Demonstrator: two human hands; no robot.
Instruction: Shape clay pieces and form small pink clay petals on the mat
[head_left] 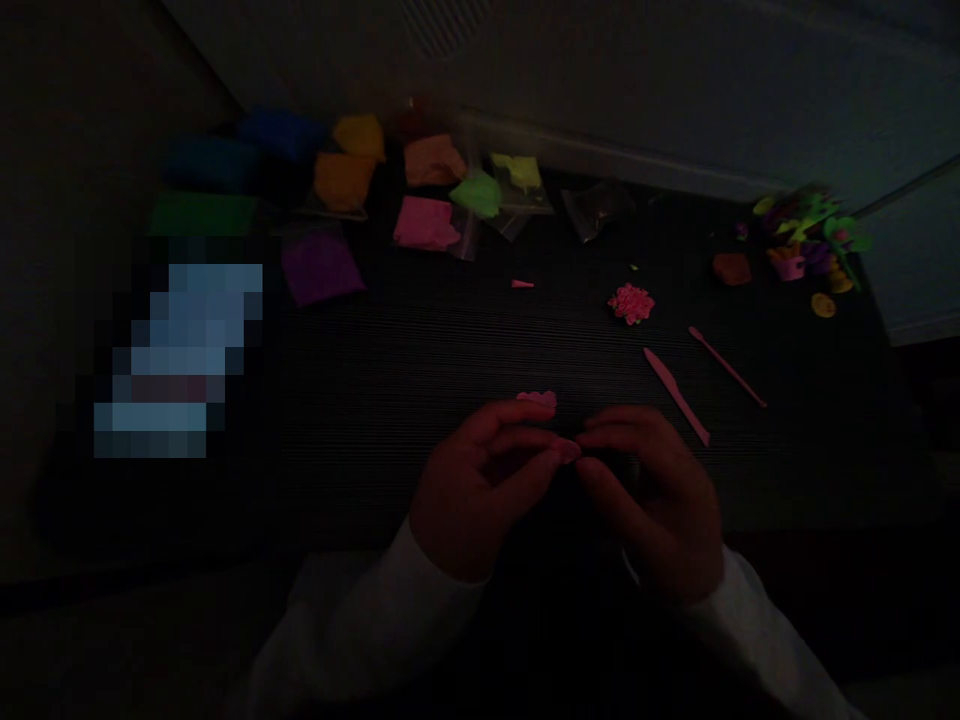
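Observation:
A small pink piece of modelling clay (570, 452) is pinched between the thumb and forefinger of my left hand (469, 495). On the other side of it, my right hand (667, 505) has its thumb and fingers apart, tips close to the clay; whether they touch it is too dark to tell. Just beyond my left fingertips lies a scalloped pink clay strip (537, 399). Farther off rests a ruffled pink clay flower (631, 303), with a little pink tapered piece (523, 285) to its left.
Right of my hands lie a pink modelling knife (677, 397) and a thin pink tool (727, 366). Bagged coloured clay, including a pink pack (425, 223) and a purple pack (322, 266), lines the back left. Colourful clay figures (814, 245) stand at back right. A pixelated bright screen (187, 345) is left.

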